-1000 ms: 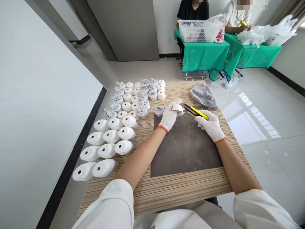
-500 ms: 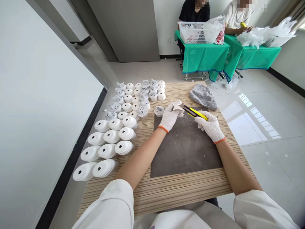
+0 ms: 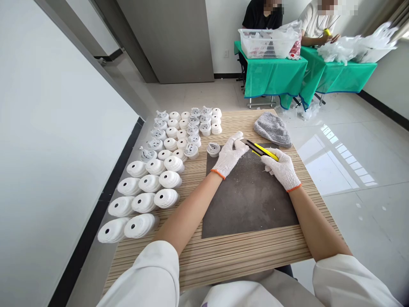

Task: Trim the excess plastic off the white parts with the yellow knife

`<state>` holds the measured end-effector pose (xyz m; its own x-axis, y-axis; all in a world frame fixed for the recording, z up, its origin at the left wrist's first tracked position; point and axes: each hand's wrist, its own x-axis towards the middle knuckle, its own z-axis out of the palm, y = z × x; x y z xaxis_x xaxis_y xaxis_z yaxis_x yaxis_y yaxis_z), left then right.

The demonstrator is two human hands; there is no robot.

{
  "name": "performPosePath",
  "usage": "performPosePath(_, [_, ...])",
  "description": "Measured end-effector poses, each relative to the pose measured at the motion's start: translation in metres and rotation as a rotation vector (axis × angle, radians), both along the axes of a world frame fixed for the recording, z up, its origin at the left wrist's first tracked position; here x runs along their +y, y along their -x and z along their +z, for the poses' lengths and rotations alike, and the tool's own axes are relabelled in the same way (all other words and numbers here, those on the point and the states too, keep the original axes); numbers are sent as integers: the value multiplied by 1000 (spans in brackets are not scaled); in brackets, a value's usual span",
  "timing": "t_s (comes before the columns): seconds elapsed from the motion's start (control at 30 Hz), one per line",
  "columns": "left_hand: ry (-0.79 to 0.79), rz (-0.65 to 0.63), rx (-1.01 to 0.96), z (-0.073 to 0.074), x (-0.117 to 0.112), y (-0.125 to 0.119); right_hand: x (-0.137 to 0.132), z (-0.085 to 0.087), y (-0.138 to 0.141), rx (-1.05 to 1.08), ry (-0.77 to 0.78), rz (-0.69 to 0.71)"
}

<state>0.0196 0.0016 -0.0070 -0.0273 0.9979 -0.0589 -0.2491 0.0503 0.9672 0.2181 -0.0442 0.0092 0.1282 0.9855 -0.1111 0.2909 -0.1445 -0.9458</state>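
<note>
- Right grip clenched on a yellow utility knife, tip angled at the piece, so mind the left grip
- Left grip pinches a small white molded piece over the dark cutting mat on the worktop

We see a grey knitted cloth lying near the far corner of the striped wooden tabletop — and, to its left, white moulded parts standing in close rows. Beyond, on the tiled floor, two green-covered tables stand side by side: a white plastic basket sits on one, with a person in a black top behind it, and a person in a white top sits at the other, near clear plastic bags.
</note>
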Motion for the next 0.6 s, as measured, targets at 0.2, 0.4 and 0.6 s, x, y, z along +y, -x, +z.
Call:
performPosePath(0.2, [-34,3,103,4,-4,-1,0,0,0,-6,-4,-1])
performPosePath(0.4, [-78,-40,150,0,-3,-4,0,-1,-1,-11,-6,-2])
performPosePath(0.6, [-105,-45,273,-9,1,-5,-1,-1,-1,-22,-13,5])
